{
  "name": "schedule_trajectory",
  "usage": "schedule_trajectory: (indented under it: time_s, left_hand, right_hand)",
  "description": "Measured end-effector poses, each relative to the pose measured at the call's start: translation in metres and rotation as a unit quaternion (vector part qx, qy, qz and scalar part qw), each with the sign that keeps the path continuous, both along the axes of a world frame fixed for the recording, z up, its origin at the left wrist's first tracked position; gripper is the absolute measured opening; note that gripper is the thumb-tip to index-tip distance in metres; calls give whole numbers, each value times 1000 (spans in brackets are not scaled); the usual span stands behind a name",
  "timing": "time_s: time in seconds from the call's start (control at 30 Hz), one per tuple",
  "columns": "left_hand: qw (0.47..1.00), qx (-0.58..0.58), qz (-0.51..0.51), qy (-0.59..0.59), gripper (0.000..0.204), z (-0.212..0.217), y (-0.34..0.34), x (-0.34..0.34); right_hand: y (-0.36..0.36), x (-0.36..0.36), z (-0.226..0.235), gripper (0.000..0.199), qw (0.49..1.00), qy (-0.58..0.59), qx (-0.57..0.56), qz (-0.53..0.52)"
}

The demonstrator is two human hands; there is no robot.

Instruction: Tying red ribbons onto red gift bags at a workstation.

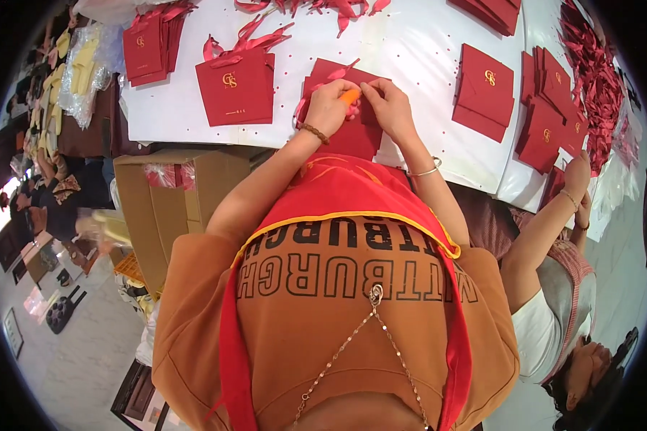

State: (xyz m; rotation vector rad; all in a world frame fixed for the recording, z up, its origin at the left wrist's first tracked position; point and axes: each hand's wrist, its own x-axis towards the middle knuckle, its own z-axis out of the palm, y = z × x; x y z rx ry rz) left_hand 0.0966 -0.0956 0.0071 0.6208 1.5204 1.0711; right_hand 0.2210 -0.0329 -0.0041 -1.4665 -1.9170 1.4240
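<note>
A dark red paper gift bag (363, 136) lies flat on the white table in front of me, with another red piece beneath or behind it. Over its top part, my left hand (327, 109) is closed, and loops of red ribbon (351, 109) show at its fingers. A small orange piece (350, 95) sticks out at those fingertips; I cannot tell whether it is held or worn. My right hand (389, 109) pinches beside it, almost touching the left fingertips. What lies in that pinch is too small to make out.
Finished-looking red bags with ribbon handles (236, 86) stand to the left. Stacked red bags (484, 92) lie to the right. A co-worker's hand (576, 174) works at the right table beside a ribbon heap (593, 93). A cardboard box (158, 201) stands below the table's left edge.
</note>
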Motion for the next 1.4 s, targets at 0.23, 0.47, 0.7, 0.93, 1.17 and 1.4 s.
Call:
schedule_trajectory:
  time_s: [0.23, 0.47, 0.7, 0.93, 1.17, 1.4]
  left_hand:
    - [999, 22, -31, 14, 14, -2, -5, -5]
    - [993, -1, -6, 121, 11, -6, -8, -8]
    - [953, 41, -32, 299, 9, -7, -1, -1]
    - [953, 70, -23, 294, 8, -8, -1, -1]
    - [879, 167, -76, 439, 10, -8, 1, -1]
    - [870, 101, -134, 464, 8, 2, 6, -1]
  right_hand:
    - [0, 0, 2, 26, 999, -13, 29, -7]
    - [4, 9, -5, 29, 998, 44, -22, 42]
    - [4, 10, 6, 29, 993, 65, -102, 17]
    - [6, 14, 4, 23, 979, 129, -157, 18]
    - [10, 14, 10, 24, 974, 110, -191, 41]
    - [3, 13, 12, 25, 995, 60, -43, 66]
